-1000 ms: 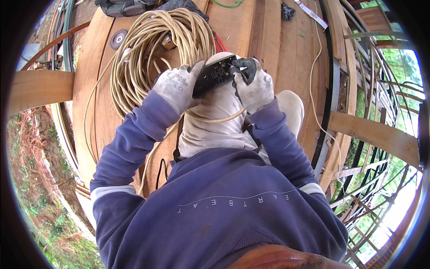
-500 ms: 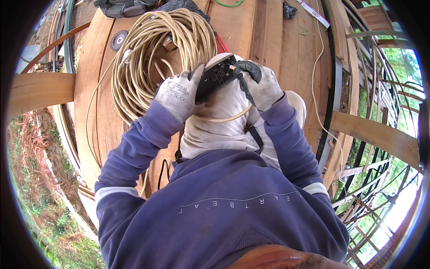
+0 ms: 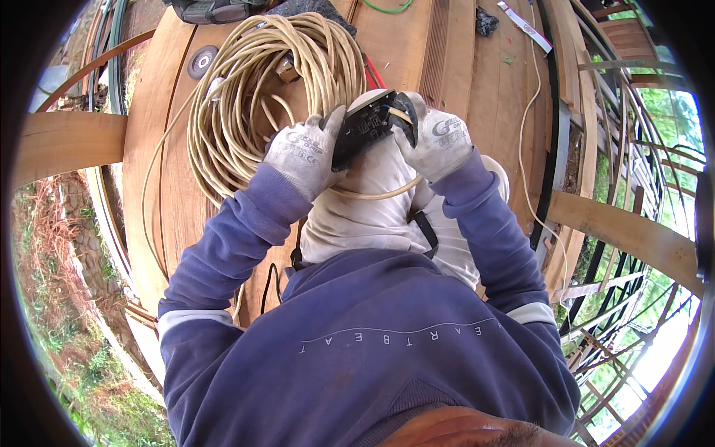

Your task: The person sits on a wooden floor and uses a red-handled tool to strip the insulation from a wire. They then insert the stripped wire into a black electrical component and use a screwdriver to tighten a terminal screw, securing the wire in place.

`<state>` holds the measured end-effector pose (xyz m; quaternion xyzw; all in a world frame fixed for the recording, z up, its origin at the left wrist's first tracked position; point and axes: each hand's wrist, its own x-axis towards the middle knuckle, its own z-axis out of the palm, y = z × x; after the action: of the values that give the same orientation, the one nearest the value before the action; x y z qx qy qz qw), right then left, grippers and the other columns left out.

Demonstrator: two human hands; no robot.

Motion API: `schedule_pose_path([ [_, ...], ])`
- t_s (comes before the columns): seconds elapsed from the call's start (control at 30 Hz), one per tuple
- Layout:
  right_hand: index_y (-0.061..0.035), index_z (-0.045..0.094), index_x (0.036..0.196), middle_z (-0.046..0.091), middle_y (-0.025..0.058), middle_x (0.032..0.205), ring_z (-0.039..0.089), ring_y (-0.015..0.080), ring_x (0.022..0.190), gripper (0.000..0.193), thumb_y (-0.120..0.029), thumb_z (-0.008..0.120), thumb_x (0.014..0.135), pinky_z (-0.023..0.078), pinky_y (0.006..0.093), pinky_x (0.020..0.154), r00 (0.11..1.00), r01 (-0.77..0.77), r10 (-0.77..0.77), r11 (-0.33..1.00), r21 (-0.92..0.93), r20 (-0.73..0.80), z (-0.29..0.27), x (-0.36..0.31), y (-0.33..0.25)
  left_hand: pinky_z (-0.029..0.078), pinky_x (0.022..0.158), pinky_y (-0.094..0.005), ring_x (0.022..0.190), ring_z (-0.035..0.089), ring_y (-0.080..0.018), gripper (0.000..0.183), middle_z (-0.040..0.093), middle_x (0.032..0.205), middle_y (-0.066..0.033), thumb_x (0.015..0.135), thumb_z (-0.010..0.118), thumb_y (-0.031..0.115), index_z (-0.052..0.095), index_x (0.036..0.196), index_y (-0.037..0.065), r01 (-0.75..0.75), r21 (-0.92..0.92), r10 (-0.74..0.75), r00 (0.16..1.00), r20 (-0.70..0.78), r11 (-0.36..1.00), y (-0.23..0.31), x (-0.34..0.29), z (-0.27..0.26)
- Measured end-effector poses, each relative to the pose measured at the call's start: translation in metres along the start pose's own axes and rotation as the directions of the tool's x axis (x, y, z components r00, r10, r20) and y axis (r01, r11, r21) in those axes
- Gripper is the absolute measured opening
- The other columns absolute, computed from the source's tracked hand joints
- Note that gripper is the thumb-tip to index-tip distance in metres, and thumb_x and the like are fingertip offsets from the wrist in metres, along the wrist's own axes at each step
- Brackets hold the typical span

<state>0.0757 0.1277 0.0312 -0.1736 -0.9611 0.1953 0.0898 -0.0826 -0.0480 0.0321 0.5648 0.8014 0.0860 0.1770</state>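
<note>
My left hand (image 3: 302,155), in a grey-white glove with dark fingertips, grips the left end of a flat black electrical housing (image 3: 363,128). The housing is tilted above my lap, and small fittings show on its face. My right hand (image 3: 438,140), gloved alike, pinches a beige cable (image 3: 400,114) close to its tip at the housing's right end. Whether the tip enters the housing I cannot tell. Across my lap a length of beige cable (image 3: 380,196) curves below both hands. Left of them a large coil of beige cable (image 3: 212,145) lies on wooden boards.
A grey disc (image 3: 202,62) lies left of the coil, and a dark bag (image 3: 212,9) sits behind it. Farther right are a crumpled black wrapper (image 3: 486,22), a white strip (image 3: 524,28) and a thin pale cord (image 3: 525,141). Timber beams (image 3: 625,235) border the boards.
My right hand has turned and its fingers have shifted along the cable tip, so more of the cable shows. The left hand still holds the housing, nearly in the same place.
</note>
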Motion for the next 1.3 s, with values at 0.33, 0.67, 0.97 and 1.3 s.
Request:
schedule_pose_path([
  [0.33,-0.0009,0.060,0.120,0.065,0.0122,0.084,0.066,0.0282,0.071,0.031,-0.017,0.056,0.093,0.052,0.0394,0.061,0.965,0.248,-0.262,0.935,-0.253,-0.023,-0.004,0.001,0.003,0.053,0.088,-0.0452,0.098,0.066,-0.0391,0.085,0.064,0.111,-0.0223,0.070,0.084,0.028,0.044,0.141,0.003,0.036,-0.046,-0.036,0.999,-0.010,0.998,0.006,0.000,-0.003],
  [0.67,-0.0035,0.065,0.111,0.068,0.0091,0.086,0.069,0.0246,0.080,0.026,-0.014,0.052,0.090,0.054,0.0363,0.068,0.975,0.176,-0.130,0.946,-0.273,0.181,-0.013,0.015,-0.006,0.053,0.088,-0.0460,0.099,0.067,-0.0383,0.088,0.065,0.113,-0.0240,0.071,0.080,0.035,0.042,0.144,0.004,0.037,-0.024,-0.039,0.995,-0.096,0.999,0.003,0.007,0.017],
  [0.97,-0.0033,0.064,0.112,0.070,0.0220,0.093,0.068,0.0400,0.086,0.030,-0.022,0.057,0.090,0.053,0.0482,0.082,0.982,-0.139,0.120,0.982,0.131,0.148,-0.014,0.026,-0.012,0.053,0.090,-0.0448,0.101,0.066,-0.0384,0.087,0.064,0.114,-0.0249,0.069,0.082,0.029,0.044,0.142,0.003,0.071,-0.037,-0.072,0.997,-0.029,0.997,0.011,0.003,0.002],
  [1.3,0.0021,0.069,0.100,0.069,0.0268,0.092,0.067,0.0413,0.090,0.031,-0.023,0.064,0.084,0.053,0.0468,0.085,0.984,-0.160,0.127,0.938,0.307,0.127,0.008,0.025,0.008,0.053,0.086,-0.0454,0.096,0.067,-0.0374,0.077,0.065,0.106,-0.0208,0.072,0.079,0.027,0.048,0.138,0.004,0.014,-0.106,-0.022,0.997,-0.072,0.994,0.007,-0.003,0.006],
])
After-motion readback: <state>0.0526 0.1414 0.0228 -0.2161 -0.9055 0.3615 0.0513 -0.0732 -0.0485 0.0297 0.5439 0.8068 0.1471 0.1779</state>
